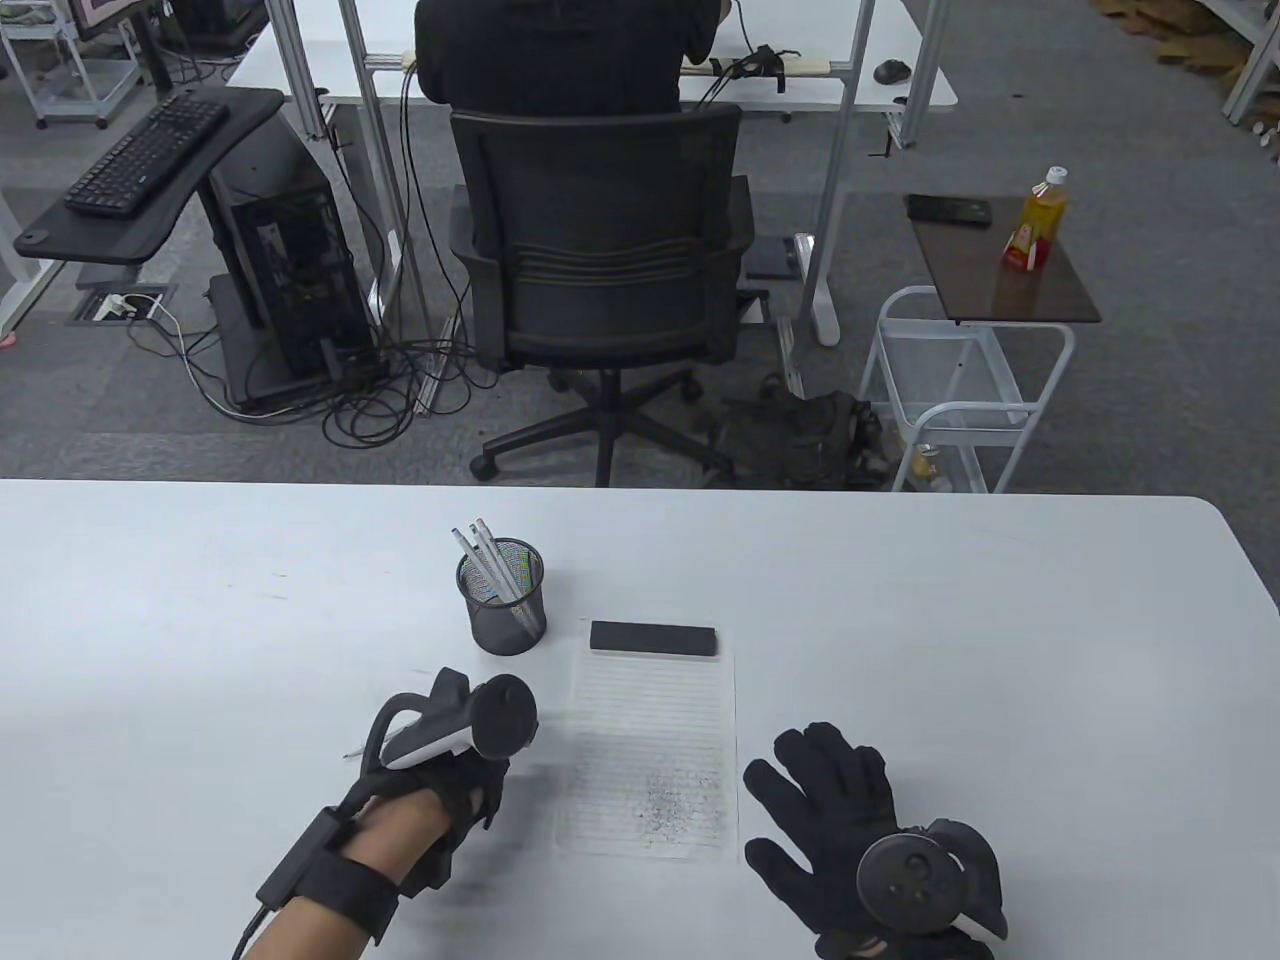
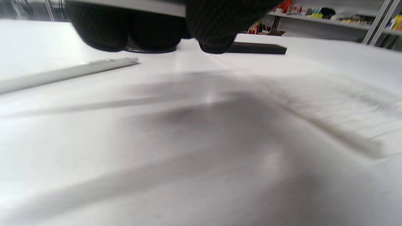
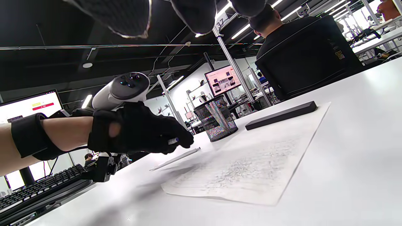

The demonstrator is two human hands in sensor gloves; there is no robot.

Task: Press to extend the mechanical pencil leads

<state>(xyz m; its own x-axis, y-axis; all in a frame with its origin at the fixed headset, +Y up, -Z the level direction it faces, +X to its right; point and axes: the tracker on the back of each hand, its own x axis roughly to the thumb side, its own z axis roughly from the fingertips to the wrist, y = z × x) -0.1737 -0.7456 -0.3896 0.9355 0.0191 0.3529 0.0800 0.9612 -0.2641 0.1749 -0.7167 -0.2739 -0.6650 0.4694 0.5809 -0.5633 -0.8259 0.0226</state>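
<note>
My left hand (image 1: 455, 770) hovers low over the table, left of the paper, and its fingers (image 3: 176, 141) pinch a white mechanical pencil (image 3: 172, 141), of which only the blue-tipped end shows. A second white pencil (image 3: 176, 159) lies on the table just under that hand; it also shows in the left wrist view (image 2: 69, 73), and its tip pokes out in the table view (image 1: 352, 752). A black mesh cup (image 1: 500, 600) behind the hand holds several more white pencils (image 1: 487, 560). My right hand (image 1: 830, 800) lies open with its fingers spread, right of the paper, and holds nothing.
A lined sheet of paper (image 1: 650, 740) with grey lead marks lies between the hands. A black bar (image 1: 654, 637) rests on its top edge. The table's far edge (image 1: 600, 488) runs behind the cup, with an office chair (image 1: 600, 250) beyond it.
</note>
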